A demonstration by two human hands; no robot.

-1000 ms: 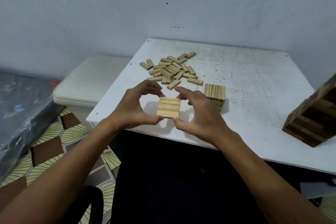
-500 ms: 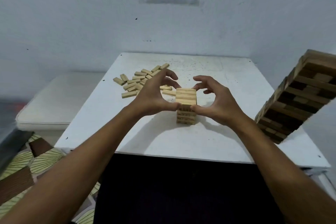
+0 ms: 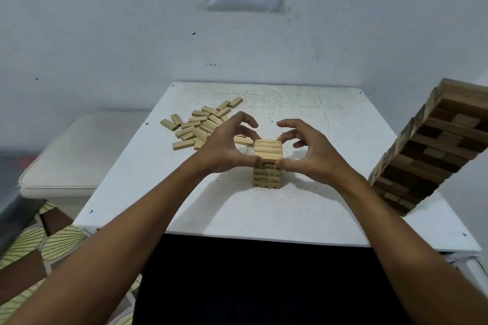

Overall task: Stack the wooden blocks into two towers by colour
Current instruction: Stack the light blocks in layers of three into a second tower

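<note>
Top layer just got carried over & set on the light tower (image 3: pixel 267 166), mid-table, near side. Both hands clamp it, left hand (image 3: pixel 224 148) & right hand (image 3: pixel 314 155), thumbs & fingers pinching that layer. Loose light blocks (image 3: pixel 203 126) far left, mixed dark tower (image 3: pixel 433 155) on the right. Imo plenty left to stack.

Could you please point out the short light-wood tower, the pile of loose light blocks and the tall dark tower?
light tower (image 3: pixel 267 150): head view, top layer.
loose blocks (image 3: pixel 200 126): head view, middle of pile.
dark tower (image 3: pixel 433 150): head view, front face.
</note>
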